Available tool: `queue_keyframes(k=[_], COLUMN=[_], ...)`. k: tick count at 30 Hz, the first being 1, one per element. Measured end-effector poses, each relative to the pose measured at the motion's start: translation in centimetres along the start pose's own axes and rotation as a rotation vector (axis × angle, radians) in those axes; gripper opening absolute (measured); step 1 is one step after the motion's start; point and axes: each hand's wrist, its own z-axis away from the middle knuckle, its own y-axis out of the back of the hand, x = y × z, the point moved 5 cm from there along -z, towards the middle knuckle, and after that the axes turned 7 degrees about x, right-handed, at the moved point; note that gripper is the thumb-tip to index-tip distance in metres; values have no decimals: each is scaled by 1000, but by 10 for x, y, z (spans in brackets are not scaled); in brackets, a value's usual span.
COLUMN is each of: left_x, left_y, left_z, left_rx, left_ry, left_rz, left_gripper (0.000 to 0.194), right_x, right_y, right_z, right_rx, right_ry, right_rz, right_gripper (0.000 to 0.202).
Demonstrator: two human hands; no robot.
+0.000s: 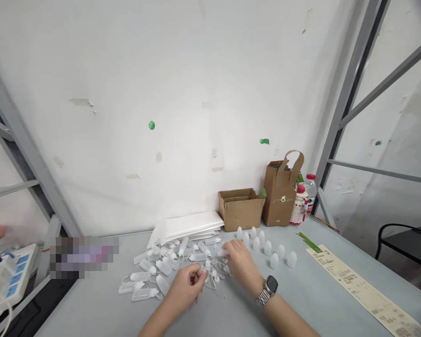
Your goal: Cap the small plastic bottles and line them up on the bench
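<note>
Over the table (233, 320), fingers of the right hand (241, 262) pinch a translucent bottle (223, 252) beside the loose pile (163, 267), where a light grip seems best; the left hand's (186, 286) fingers press together, contents unclear.

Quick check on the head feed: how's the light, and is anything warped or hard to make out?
Head view: light soft, the wall bright; metal posts splay outward, wide-angle style; a pixelated patch masks something at left; translucent bottles show low contrast, blurring detail near the right hand; print on the paper strip is too small to read.
</note>
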Motion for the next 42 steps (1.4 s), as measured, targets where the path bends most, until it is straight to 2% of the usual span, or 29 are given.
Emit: queue_keyframes(k=[4,8,11,13,19,22,25,30,35,42], left_x=[0,-3,-8,-13,-21,-21,-23,-24,-28,-33], left_y=[18,33,47,53,52,52,52,55,55,49], left_z=[-2,-2,-2,-4,-7,-6,-5,-3,-5,-11], left_rx=[214,318,451,487,417,392,361,387,397,292], left_ry=[-100,-35,40,72,93,130,156,129,124,48], left_rz=[-442,-630,-801,-913,-996,-988,-986,-1050,-1079,-1029], left_gripper=[32,30,28,24,23,24,24,22,22,29], right_x=[23,34,37,40,44,41,33,19,10,5], right_y=[8,6,3,2,1,3,9,20,17,10], right_z=[-2,1,3,3,3,4,3,2,3,6], right_rx=[64,-55,-165,-206,-198,-165,-73,125,91,50], right_ry=[-249,-456,-519,-541,-554,-536,-474,-344,-317,-306], right_rz=[84,157,224,255,271,288,324,321,246,206], right_gripper=[17,19,20,22,23,33,46,45,39,36])
